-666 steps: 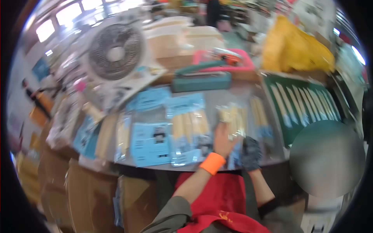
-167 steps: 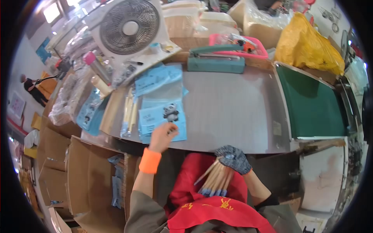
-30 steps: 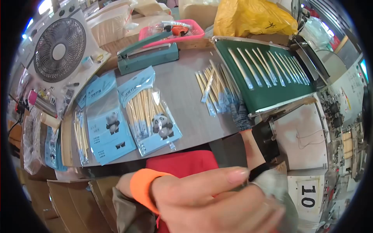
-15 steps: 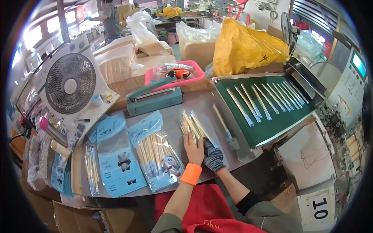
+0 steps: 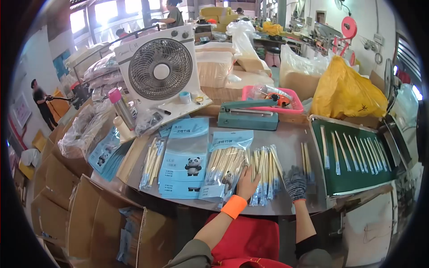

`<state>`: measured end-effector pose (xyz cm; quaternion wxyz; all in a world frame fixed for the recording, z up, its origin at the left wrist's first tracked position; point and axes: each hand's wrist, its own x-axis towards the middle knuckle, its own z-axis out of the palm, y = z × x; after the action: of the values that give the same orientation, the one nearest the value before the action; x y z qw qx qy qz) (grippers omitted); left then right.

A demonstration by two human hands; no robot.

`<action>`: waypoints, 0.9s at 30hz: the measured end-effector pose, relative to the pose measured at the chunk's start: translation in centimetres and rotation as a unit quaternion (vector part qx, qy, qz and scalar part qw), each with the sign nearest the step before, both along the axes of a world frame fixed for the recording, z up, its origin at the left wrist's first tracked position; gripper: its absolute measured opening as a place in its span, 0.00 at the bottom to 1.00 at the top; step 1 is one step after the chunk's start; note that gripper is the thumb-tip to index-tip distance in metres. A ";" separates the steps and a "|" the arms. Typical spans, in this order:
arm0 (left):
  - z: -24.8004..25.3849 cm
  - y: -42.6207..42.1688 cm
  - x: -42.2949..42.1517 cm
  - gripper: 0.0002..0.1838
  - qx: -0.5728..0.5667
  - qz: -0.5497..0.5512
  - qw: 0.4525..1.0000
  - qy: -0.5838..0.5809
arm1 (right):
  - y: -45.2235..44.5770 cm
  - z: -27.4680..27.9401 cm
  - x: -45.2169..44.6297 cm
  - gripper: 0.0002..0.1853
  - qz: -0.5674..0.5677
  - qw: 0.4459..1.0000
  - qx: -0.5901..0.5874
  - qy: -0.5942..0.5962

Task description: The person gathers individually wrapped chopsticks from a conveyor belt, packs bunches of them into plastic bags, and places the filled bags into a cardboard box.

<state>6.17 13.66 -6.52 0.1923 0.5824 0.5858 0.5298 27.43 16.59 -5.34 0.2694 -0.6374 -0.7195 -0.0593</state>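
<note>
My left hand (image 5: pixel 247 184), bare with an orange wristband, rests between a clear-and-blue bag of chopsticks (image 5: pixel 223 163) and a loose pile of wrapped chopsticks (image 5: pixel 267 174). Its fingers are apart and touch the pile's left side. On the pile's other side, my right hand (image 5: pixel 296 184) wears a grey knitted glove, fingers spread on the table and nothing visible in them. Just beyond it lie a few more wrapped chopsticks (image 5: pixel 306 158). Left of the filled bag is a stack of flat blue panda-print bags (image 5: pixel 185 156), with another chopstick bundle (image 5: pixel 153 163) beside it.
A green conveyor belt (image 5: pixel 342 178) carries several wrapped chopsticks on the right. Behind the bags stand a teal bag sealer (image 5: pixel 248 117), a pink basket (image 5: pixel 295 99) and a box fan (image 5: pixel 161 67). Open cardboard boxes (image 5: pixel 103 214) sit lower left. Other people are in the background.
My hands were together on the chopstick pile; now they are apart on either side of it, and the pile lies spread on the table. The head view has swung left.
</note>
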 end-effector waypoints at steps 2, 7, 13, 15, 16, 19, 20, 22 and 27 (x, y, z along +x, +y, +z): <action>-0.5 0.2 1.6 0.31 -0.011 0.022 0.999 0.035 | -0.6 -0.9 0.0 0.25 0.052 0.997 -0.046 -0.023; -0.1 0.0 5.2 0.33 0.010 0.058 0.996 0.065 | -3.3 -3.0 -3.6 0.24 0.144 0.984 -0.005 0.103; 0.6 -0.5 1.6 0.25 -0.002 0.002 1.000 -0.007 | -4.7 -1.9 -3.7 0.21 0.138 0.984 0.065 0.095; -0.5 -0.2 1.6 0.24 0.027 0.008 1.000 -0.002 | -4.9 -1.4 -4.0 0.20 0.135 0.983 0.069 0.104; -0.1 -0.4 1.8 0.23 -0.012 -0.004 1.000 -0.020 | -5.0 -0.9 -4.0 0.21 0.139 0.983 0.053 0.108; -0.2 -0.5 2.1 0.28 0.039 -0.019 0.996 0.080 | -4.7 -1.2 -3.3 0.22 0.113 0.988 0.035 0.104; -0.1 -0.7 2.3 0.31 0.046 -0.020 0.991 0.126 | -4.3 -0.7 -2.8 0.22 0.109 0.988 0.046 0.104; 0.0 -0.7 2.8 0.33 0.050 -0.040 0.987 0.149 | -3.0 0.8 -0.9 0.22 0.050 0.995 0.087 0.018; -0.5 -0.5 2.4 0.37 0.062 -0.043 0.981 0.178 | 1.5 0.9 4.4 0.26 -0.158 0.985 -0.065 -0.024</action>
<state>8.52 13.20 -7.03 0.0713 0.7028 0.5507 0.4446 31.81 18.13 -4.41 0.1978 -0.7578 -0.6178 -0.0696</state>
